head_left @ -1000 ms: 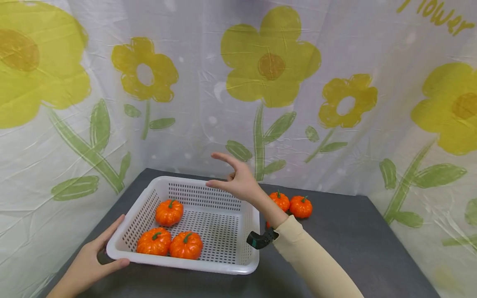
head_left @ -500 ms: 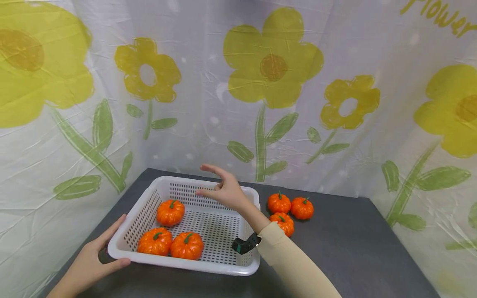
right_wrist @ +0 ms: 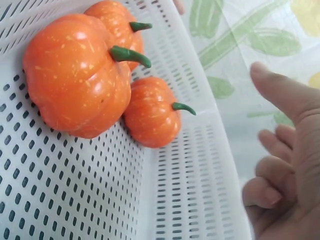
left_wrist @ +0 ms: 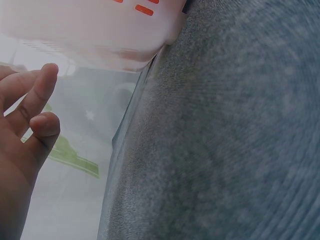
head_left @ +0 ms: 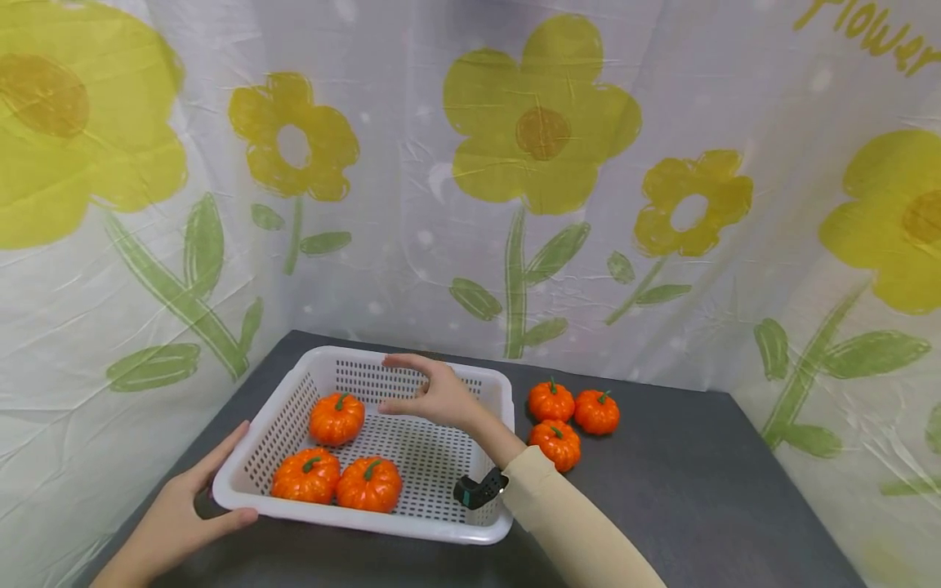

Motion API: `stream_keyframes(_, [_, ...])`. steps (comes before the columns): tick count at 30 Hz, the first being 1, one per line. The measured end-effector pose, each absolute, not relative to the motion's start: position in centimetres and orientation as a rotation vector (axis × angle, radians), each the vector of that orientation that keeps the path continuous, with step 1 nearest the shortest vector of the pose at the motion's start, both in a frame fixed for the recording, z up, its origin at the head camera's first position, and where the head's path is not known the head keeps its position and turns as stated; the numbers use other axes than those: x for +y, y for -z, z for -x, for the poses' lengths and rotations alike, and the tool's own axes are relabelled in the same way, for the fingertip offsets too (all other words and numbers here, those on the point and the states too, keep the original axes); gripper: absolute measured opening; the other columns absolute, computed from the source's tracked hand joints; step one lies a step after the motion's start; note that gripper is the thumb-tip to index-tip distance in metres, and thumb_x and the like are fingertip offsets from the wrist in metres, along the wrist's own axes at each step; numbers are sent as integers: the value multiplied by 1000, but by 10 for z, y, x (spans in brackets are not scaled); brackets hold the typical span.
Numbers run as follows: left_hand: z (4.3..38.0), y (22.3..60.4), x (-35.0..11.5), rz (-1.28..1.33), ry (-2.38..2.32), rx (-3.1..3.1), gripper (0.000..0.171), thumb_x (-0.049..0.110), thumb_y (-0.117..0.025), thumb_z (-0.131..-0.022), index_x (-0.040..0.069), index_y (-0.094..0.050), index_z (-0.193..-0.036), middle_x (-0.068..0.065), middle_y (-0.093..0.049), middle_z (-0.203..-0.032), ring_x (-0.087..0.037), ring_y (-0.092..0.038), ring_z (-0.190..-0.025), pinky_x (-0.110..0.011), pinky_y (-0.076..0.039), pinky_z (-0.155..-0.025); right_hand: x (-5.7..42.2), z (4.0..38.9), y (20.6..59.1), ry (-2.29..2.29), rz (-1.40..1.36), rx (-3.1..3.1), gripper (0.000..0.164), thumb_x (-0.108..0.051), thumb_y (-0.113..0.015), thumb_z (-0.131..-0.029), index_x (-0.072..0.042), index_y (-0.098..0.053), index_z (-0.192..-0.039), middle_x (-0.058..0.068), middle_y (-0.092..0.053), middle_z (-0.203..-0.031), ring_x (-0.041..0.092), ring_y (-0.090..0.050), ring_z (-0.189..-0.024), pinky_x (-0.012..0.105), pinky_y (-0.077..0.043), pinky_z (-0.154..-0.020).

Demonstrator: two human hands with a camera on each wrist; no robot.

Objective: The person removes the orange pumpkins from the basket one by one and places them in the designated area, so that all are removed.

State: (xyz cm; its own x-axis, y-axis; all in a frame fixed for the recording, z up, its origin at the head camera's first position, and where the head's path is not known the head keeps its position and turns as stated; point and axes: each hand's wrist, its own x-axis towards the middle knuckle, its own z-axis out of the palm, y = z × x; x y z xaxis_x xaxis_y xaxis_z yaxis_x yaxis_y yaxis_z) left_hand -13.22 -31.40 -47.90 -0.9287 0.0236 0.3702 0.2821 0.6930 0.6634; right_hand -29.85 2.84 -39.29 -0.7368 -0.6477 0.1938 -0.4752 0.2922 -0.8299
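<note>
My left hand [head_left: 172, 506] spans the near left corner of a white perforated plastic basket [head_left: 367, 527], its index finger at the left rim and its thumb at the front rim. In the left wrist view its other fingers [left_wrist: 40, 95] are close to the basket's outer wall. Over the basket's right half is my right hand [head_left: 437, 398], with thumb and index finger spread apart and nothing between them. Its remaining fingers [right_wrist: 272, 185] are bent inward. Three orange toy pumpkins with green stems lie in the basket: one further back [head_left: 336, 420] and two side by side [head_left: 306, 476] in front.
Three more orange pumpkins [head_left: 556, 445] are clustered on the dark grey table [head_left: 684, 490], just right of the basket. A white cloth with painted yellow flowers [head_left: 412, 204] hangs behind and at both sides. The right wrist wears a black band [head_left: 481, 490].
My right hand has moved left and down, from above the back right rim to lower over the basket. That uncovers the pumpkins at the right. The left hand stays at its corner.
</note>
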Motion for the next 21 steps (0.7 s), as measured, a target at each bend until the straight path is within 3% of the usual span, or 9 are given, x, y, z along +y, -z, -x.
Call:
stream_keyframes(5, [134,482,-315,241,1105,-2566,107,16,-94,-78,20,-36,-167,49,-31,-142,20,-47,-114,-7,-40,-83,28,301,398,1286,1101,2294,70,-25,-87,-89,-14,-59,-152,0,-61,-152,9,-55,-71,22,-48,-63])
stream_keyframes(8, [135,483,-315,227,1105,-2578,107,16,-93,-78,20,-35,-168,50,-30,-142,22,-44,-116,-5,-38,-85,27,302,401,1162,1150,2235,70,-25,-87,-88,-14,-59,-152,0,-61,-152,14,-59,-82,22,-51,-68])
stream_keyframes(10, [135,482,-315,219,1105,-2585,106,16,-93,-79,21,-34,-168,50,-28,-142,24,-42,-117,-5,-38,-85,27,302,402,1074,1179,2192,72,-25,-88,-88,-14,-58,-153,-1,-60,-153,19,-59,-80,23,-54,-69])
stream_keyframes(12, [135,481,-314,221,1111,-2583,107,16,-93,-79,20,-34,-168,50,-29,-142,24,-42,-117,-4,-37,-86,27,302,404,996,1205,2150,72,-25,-88,-87,-15,-59,-152,-2,-60,-153,20,-64,-91,24,-57,-75])
stream_keyframes(13, [135,481,-314,222,1111,-2582,107,16,-93,-79,20,-34,-168,50,-29,-142,23,-42,-117,-4,-37,-86,26,302,405,960,1215,2129,72,-25,-88,-87,-15,-60,-152,-4,-60,-153,18,-66,-105,25,-58,-80])
stream_keyframes(16, [134,481,-314,223,1111,-2578,107,16,-93,-78,20,-35,-168,50,-29,-142,24,-42,-117,-4,-36,-86,25,303,409,855,1240,2086,72,-27,-88,-87,-16,-60,-152,-8,-60,-153,11,-55,-137,28,-51,-103])
stream_keyframes(21, [135,482,-314,221,1107,-2577,107,17,-93,-78,21,-35,-168,51,-29,-141,24,-42,-116,-4,-37,-85,22,303,414,709,1246,2057,78,-27,-91,-85,-15,-57,-154,-8,-58,-154,4,-47,-144,32,-38,-118])
